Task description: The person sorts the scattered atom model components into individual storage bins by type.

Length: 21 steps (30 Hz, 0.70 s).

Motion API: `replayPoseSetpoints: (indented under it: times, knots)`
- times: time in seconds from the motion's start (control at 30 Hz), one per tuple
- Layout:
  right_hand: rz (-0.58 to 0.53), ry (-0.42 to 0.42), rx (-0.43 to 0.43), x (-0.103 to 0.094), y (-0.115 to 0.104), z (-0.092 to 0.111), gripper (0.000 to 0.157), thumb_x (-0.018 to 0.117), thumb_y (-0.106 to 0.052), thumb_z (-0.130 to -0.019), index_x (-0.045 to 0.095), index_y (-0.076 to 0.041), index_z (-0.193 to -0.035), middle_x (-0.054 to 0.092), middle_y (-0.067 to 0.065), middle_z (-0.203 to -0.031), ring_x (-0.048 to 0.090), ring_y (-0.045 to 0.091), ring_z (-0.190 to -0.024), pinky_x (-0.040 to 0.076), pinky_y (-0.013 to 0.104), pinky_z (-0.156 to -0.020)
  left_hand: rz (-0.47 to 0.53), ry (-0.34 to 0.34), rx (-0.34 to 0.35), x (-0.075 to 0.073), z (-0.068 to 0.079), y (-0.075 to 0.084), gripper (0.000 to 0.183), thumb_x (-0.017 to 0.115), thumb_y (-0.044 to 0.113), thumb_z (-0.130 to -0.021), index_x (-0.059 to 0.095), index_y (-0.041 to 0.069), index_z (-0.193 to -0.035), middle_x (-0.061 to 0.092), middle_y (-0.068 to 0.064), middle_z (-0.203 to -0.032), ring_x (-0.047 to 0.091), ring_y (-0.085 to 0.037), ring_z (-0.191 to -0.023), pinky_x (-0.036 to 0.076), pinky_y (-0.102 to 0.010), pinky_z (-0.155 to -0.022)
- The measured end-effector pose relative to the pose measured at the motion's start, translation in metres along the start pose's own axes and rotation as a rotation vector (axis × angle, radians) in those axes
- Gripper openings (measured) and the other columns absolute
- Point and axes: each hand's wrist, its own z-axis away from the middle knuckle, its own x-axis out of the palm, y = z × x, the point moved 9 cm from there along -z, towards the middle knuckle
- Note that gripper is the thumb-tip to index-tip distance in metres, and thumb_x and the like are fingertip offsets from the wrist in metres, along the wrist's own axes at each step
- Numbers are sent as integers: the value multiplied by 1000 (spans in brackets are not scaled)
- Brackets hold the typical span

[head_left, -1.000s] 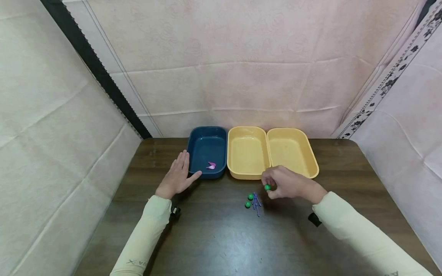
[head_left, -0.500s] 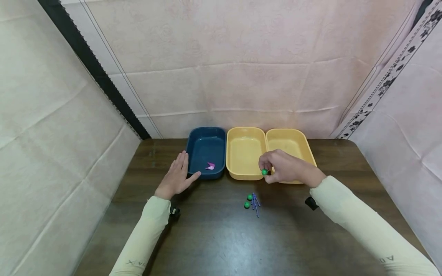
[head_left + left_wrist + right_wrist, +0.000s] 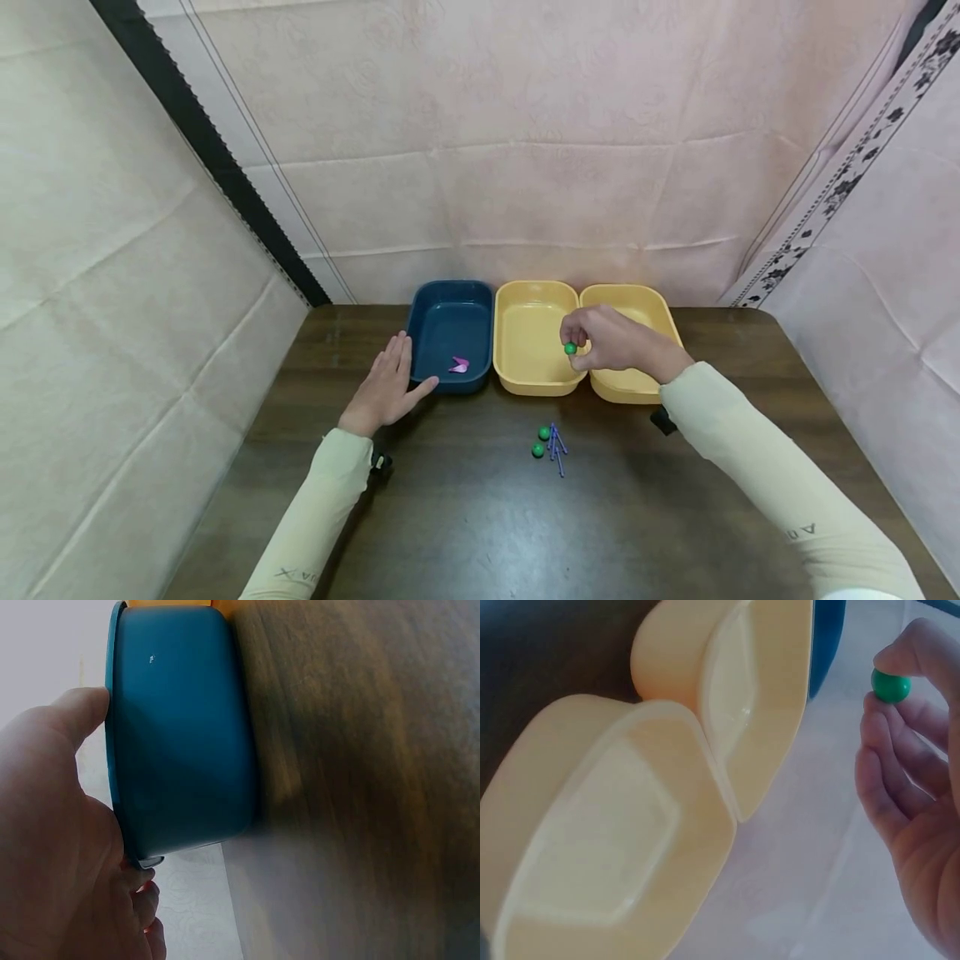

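Note:
Between thumb and fingertips my right hand (image 3: pixel 618 340) pinches a small green ball (image 3: pixel 570 348), held above the yellow trays. The right wrist view shows the same green ball (image 3: pixel 891 686) gripped at the fingertips, apart from the tray rims. My left hand (image 3: pixel 382 385) lies with straight fingers along the left side of the blue tray (image 3: pixel 452 297). In the left wrist view its thumb (image 3: pixel 84 712) touches the rim of the blue tray (image 3: pixel 180 735). Small pink pieces (image 3: pixel 459 365) lie inside the blue tray.
A middle yellow tray (image 3: pixel 534 333) and a right yellow tray (image 3: pixel 626 387) stand beside the blue one. In front of them on the dark wooden table (image 3: pixel 465 517) are two green balls (image 3: pixel 537 450) and several purple sticks (image 3: pixel 557 450). Pale cloth walls enclose the table.
My right hand has lifted the green ball from near the table and carried it forward, up over the yellow trays. The left hand has stayed at the blue tray.

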Motion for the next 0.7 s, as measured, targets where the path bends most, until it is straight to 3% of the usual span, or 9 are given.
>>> replayPoseSetpoints:
  times: [0.2, 0.37, 0.7]
  knots:
    - [0, -2, 49, 1, 13, -9, 13, 81, -10, -83, 71, -10, -91, 73, 7, -87, 66, 23, -84, 57, 35, -79, 1, 2, 0, 0, 0, 0, 102, 44, 70, -104, 9, -1, -168, 3, -18, -179, 6, -40, -166, 13, -56, -134]
    - [2, 21, 52, 5, 25, -17, 13, 82, -10, -81, 72, -10, -90, 73, 3, -85, 68, 18, -84, 59, 36, -80, -1, 2, 1, 1, 0, 0, 102, 44, 70, -104, 8, -1, -168, 4, -18, -179, 6, -40, -166, 14, -56, -134]
    - [-35, 3, 67, 32, 50, -30, 11, 79, -7, -85, 75, -4, -94, 75, 6, -90, 70, 22, -86, 60, 40, -83, -1, 12, 5, 0, 0, -1, 103, 44, 70, -104, 9, -2, -168, 4, -18, -179, 6, -41, -166, 14, -57, -134]
